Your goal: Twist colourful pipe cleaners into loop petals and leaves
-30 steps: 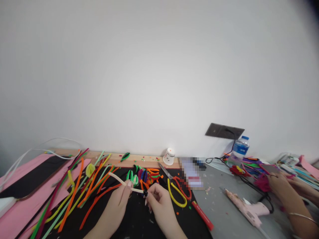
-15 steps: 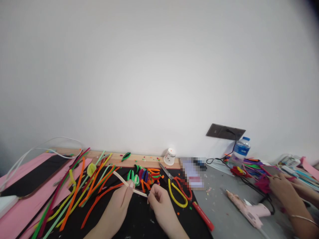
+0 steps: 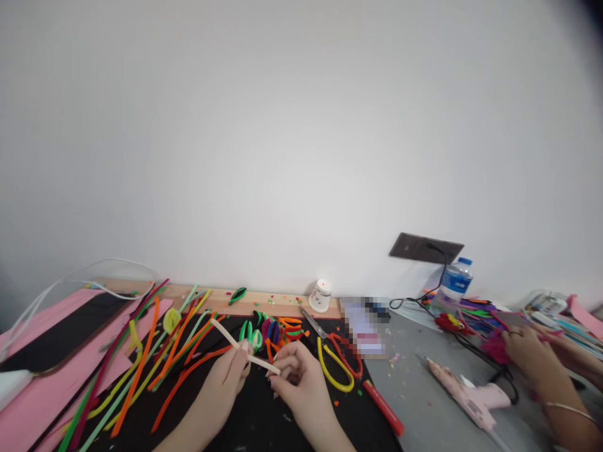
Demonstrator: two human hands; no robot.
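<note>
The left hand (image 3: pixel 227 375) hid a middle stretch of the cream strip (image 3: pixel 225 333). The view's bottom edge cut off both forearms (image 3: pixel 198 422); its right edge cut a co-worker's arm (image 3: pixel 563 386). Mosaic blurred a pale, flat item (image 3: pixel 365 329). The left edge trimmed a white object (image 3: pixel 12 388) of unclear kind.

Across the bottom of the frame, I see a grey table (image 3: pixel 414 402) carrying a black mat (image 3: pixel 264 430) at lower centre, pink paper (image 3: pixel 28 417) at lower left and a glue gun (image 3: pixel 464 392) at lower right.

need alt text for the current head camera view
A bare left hand and right hand hold a thin cream strip above a black mat; multicoloured fuzzy stems lie left, yellow-and-red-handled scissors right.
</note>
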